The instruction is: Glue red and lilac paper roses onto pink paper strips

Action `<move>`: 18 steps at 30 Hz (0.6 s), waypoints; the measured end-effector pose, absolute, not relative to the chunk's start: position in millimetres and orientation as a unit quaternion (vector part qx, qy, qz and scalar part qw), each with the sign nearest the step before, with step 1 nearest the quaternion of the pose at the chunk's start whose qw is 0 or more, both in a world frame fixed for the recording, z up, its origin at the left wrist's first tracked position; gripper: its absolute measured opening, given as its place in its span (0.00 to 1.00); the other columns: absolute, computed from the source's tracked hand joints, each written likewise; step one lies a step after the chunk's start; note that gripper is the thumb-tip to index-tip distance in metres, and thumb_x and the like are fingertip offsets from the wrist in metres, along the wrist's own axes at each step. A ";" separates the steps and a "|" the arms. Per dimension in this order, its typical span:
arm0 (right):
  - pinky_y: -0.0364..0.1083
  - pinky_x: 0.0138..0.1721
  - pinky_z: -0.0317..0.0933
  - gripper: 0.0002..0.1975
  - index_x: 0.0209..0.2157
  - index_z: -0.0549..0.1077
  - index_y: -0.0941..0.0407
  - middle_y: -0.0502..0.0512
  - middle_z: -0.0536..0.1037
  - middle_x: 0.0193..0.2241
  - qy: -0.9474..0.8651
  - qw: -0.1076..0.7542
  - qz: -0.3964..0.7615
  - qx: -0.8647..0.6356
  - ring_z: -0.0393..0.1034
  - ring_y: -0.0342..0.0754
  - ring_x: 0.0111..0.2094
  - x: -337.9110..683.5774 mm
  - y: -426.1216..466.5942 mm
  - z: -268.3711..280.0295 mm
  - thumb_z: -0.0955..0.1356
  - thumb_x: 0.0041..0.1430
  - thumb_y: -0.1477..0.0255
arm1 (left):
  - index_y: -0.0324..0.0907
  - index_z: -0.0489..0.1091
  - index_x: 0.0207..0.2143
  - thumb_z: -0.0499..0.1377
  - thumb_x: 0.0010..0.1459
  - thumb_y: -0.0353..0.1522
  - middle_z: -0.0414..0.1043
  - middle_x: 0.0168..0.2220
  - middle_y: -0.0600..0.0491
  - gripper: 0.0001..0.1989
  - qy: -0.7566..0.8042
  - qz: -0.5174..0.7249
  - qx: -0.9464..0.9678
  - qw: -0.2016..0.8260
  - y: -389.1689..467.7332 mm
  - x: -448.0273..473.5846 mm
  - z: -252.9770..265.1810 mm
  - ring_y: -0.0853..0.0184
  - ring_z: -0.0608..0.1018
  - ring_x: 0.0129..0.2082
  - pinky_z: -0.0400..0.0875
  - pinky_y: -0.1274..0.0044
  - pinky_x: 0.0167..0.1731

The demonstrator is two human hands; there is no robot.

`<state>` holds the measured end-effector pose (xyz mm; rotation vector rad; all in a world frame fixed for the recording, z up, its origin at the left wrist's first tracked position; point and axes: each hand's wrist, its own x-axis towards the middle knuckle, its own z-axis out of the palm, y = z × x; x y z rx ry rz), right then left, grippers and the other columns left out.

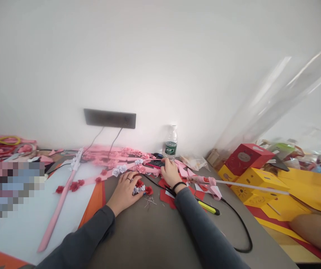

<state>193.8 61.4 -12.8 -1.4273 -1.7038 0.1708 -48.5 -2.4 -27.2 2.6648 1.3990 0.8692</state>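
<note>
My left hand (125,192) rests on the grey table, thumb and fingers spread around a small pile of red and white paper flowers (148,190). Some of the pile is hidden under the fingers. Farther forward, my right hand (170,173) has its fingers bent at the right end of a dark phone (156,163); the fingertips are partly hidden. Red paper pieces (168,198) lie beneath my right wrist. Between my hands are thin white stems (150,202). A pink glue gun (215,191) and a yellow utility knife (208,207) lie right of my right forearm.
A water bottle (170,144) stands by the wall. Pink flowered strips (107,173) cross the table's back. At left, a pink rod (55,211) lies on white sheets (77,207). Right are red (248,158) and yellow boxes (261,186), a black cable (246,228) and another person's arm (307,231).
</note>
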 end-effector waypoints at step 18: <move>0.50 0.40 0.68 0.11 0.40 0.65 0.54 0.56 0.74 0.36 -0.752 0.407 0.122 -0.504 0.72 0.52 0.38 150.3 -17.0 -15.5 0.62 0.56 0.81 | 0.43 0.68 0.54 0.61 0.60 0.35 0.71 0.54 0.44 0.19 0.448 0.308 0.838 -0.047 -2.4 -48.0 -30.8 0.50 0.71 0.57 0.68 0.58 0.54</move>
